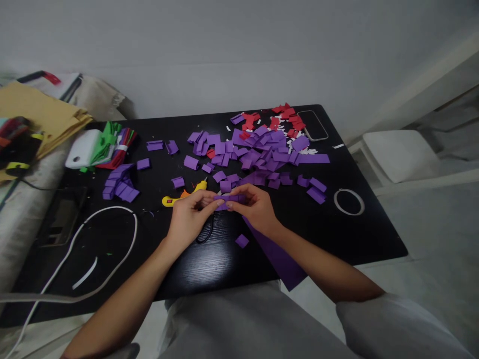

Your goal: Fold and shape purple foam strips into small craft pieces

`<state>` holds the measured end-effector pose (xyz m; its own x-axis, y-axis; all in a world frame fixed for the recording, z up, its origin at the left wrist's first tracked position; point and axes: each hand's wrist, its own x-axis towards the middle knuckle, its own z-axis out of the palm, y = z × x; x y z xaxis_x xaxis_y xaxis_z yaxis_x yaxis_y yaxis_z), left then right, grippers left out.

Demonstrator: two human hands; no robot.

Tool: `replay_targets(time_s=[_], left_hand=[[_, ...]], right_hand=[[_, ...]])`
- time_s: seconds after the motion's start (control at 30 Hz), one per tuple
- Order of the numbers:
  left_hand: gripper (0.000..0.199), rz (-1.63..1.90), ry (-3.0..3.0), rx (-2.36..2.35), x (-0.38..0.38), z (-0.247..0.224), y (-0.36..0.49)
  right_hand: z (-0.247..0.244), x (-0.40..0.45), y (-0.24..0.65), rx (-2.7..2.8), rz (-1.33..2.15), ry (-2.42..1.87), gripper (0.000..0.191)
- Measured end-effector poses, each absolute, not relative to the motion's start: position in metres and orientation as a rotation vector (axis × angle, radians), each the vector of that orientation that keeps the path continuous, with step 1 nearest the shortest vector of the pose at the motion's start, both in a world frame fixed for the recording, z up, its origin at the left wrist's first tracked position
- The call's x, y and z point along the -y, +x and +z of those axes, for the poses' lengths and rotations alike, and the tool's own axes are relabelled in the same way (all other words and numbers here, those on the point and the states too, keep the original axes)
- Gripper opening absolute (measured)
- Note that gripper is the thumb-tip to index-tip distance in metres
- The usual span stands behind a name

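Note:
Between my two hands, a small folded purple strip [225, 198] is pinched above the black table. My left hand [190, 214] grips its left end with thumb and fingers, and my right hand [258, 208] grips its right part. Just behind my left hand lies a yellow glue gun [194, 189], partly covered by the fingers. A heap of folded purple pieces [262, 149] spreads beyond my hands. Under my right forearm runs a long purple sheet [279, 257], its corner past the table's front edge. One purple square [242, 241] lies flat near me.
The black table [359, 239] bears red scraps [290, 115], a phone-shaped frame [316, 125] and a white ring [349, 202]. At left are joined purple pieces [119, 184], green strips [108, 142] and a looping white cable [135, 224]. A white stool [402, 154] stands right.

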<state>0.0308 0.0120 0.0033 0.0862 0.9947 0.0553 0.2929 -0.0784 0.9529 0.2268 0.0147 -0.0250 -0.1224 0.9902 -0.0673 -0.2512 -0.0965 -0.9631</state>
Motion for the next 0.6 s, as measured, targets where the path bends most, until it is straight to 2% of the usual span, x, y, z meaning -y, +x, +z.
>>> replay_targets(time_s=[0.23,0.6], left_hand=[[0.016,1.015,1.503,-1.319,-0.0147,0.0074,0.0318],[0.025,0.918,1.362,-1.222,-0.0157,0.0119,0.0321]], right_hand=[[-0.022,-0.015,0.2279,1.097,1.444,-1.057,0.034],[-0.0192,-0.0175,0.2274,0.977,1.595,-0.997,0.052]])
